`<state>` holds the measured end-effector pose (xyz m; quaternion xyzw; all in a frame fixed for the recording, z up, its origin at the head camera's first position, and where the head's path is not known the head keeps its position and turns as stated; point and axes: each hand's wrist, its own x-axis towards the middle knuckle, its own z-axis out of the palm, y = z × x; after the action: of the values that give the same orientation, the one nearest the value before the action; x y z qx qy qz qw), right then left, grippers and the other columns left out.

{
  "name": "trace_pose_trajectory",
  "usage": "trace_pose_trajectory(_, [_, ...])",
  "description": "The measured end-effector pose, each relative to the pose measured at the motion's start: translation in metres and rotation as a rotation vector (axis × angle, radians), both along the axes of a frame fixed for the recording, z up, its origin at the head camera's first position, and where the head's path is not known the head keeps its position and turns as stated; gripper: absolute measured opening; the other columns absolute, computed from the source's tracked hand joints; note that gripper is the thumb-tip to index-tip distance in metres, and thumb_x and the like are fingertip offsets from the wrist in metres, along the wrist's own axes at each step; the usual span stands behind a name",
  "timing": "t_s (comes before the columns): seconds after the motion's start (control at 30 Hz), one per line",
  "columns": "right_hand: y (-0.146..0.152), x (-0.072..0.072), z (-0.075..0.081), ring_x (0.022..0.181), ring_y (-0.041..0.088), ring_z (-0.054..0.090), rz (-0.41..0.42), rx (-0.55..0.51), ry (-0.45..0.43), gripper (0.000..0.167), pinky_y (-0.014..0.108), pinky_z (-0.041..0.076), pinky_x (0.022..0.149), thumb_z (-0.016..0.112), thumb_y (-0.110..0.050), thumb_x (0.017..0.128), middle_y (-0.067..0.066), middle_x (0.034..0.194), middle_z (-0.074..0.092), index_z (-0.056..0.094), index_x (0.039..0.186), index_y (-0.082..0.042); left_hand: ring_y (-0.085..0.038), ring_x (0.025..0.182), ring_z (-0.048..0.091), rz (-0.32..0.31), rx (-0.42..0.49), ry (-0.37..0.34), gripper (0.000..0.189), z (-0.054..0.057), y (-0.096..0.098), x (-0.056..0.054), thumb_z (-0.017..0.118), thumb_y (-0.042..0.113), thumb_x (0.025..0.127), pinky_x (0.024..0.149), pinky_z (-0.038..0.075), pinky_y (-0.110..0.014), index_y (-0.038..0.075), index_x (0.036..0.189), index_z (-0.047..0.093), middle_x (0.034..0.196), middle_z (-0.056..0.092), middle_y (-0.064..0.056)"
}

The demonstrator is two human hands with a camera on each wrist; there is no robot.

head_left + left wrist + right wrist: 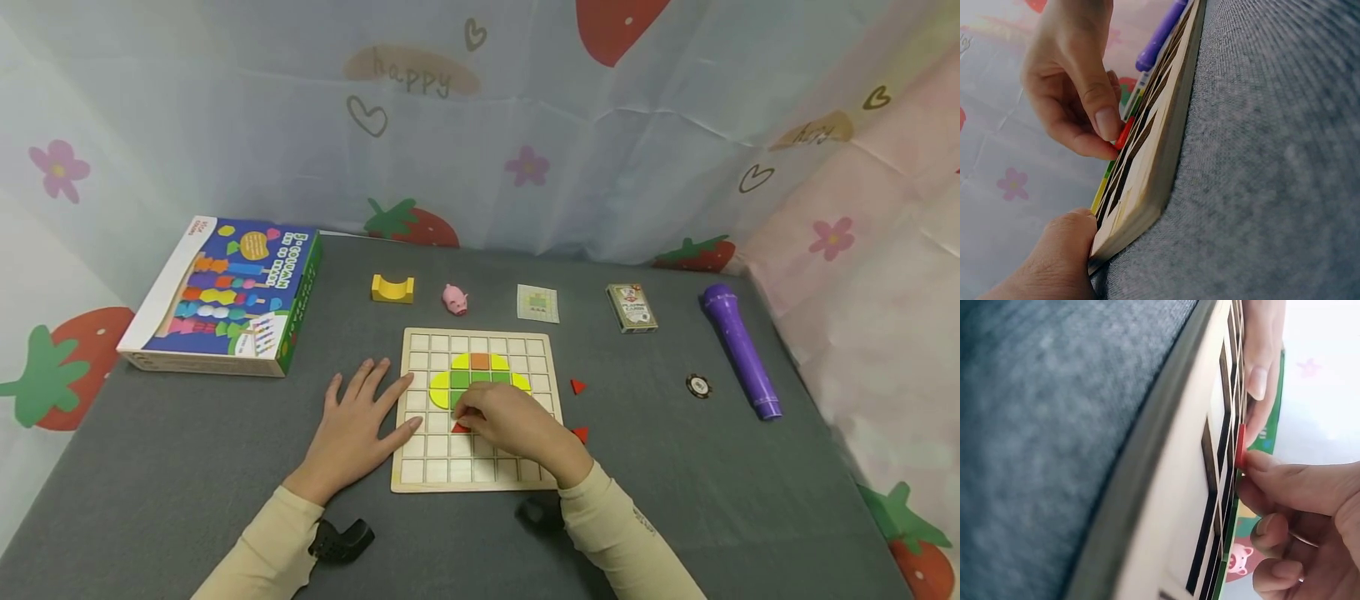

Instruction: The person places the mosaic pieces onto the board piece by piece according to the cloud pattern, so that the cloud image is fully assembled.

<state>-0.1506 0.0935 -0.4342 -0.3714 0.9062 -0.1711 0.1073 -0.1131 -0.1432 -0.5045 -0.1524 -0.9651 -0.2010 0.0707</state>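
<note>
A wooden grid board [412,474] lies on the grey table, with green squares [460,380], yellow rounded pieces [439,390] and an orange square [480,361] set on it. My right hand [517,423] is over the board's middle, thumb and fingertip pinching a red triangle [460,428] just below the green squares. The wrist views show this red piece [1240,445] right at the grid surface. My left hand [356,429] rests with spread fingers beside the board, thumb and index fingertip at its left edge. Two more red triangles [578,386] lie right of the board, one partly behind my right wrist.
Behind the board are a yellow arch block [392,290], a pink toy pig [454,300], a pattern card [537,303] and a playing-card box [632,308]. A large game box [225,292] lies left. At right are a round chip [698,386] and a purple flashlight-like stick [742,350].
</note>
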Motion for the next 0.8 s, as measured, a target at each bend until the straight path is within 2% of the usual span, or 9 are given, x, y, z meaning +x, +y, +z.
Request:
trace_pose_trajectory(0.27, [-0.002, 0.0, -0.003, 0.083, 0.005, 0.059, 0.006, 0.001, 0.007, 0.01, 0.021, 0.051, 0.078, 0.068, -0.017, 0.09, -0.006, 0.093, 0.068, 0.071, 0.1, -0.014, -0.034, 0.144, 0.02, 0.003, -0.003, -0.005, 0.068, 0.001, 0.0, 0.0, 0.053, 0.059, 0.089, 0.11, 0.009, -0.066, 0.025, 0.147, 0.041, 0.153, 0.032, -0.014])
trace_pose_trajectory(0.43, [0.007, -0.003, 0.004, 0.081, 0.005, 0.059, -0.031, -0.03, -0.008, 0.012, 0.023, 0.051, 0.076, 0.067, -0.018, 0.091, -0.006, 0.092, 0.068, 0.07, 0.102, -0.014, -0.034, 0.144, 0.02, 0.004, -0.007, -0.008, 0.069, 0.0, 0.0, -0.001, 0.053, 0.06, 0.089, 0.11, 0.009, -0.066, 0.025, 0.147, 0.041, 0.154, 0.032, -0.014])
trace_pose_trajectory(0.63, [0.047, -0.016, 0.02, 0.073, 0.008, 0.056, -0.186, -0.059, 0.071, 0.014, 0.027, 0.047, 0.065, 0.064, -0.02, 0.093, -0.004, 0.089, 0.067, 0.069, 0.103, -0.013, -0.035, 0.144, 0.02, 0.005, -0.014, -0.019, 0.07, -0.001, 0.001, -0.002, 0.053, 0.06, 0.089, 0.11, 0.009, -0.066, 0.024, 0.147, 0.04, 0.154, 0.031, -0.014])
trace_pose_trajectory(0.8, [0.087, -0.025, 0.023, 0.085, 0.018, 0.06, -0.328, -0.036, 0.124, 0.014, 0.035, 0.051, 0.071, 0.065, -0.016, 0.093, 0.004, 0.098, 0.065, 0.068, 0.104, -0.008, -0.035, 0.144, 0.02, 0.006, -0.011, -0.023, 0.07, 0.001, 0.001, -0.001, 0.053, 0.06, 0.089, 0.11, 0.009, -0.066, 0.023, 0.147, 0.042, 0.153, 0.032, -0.015])
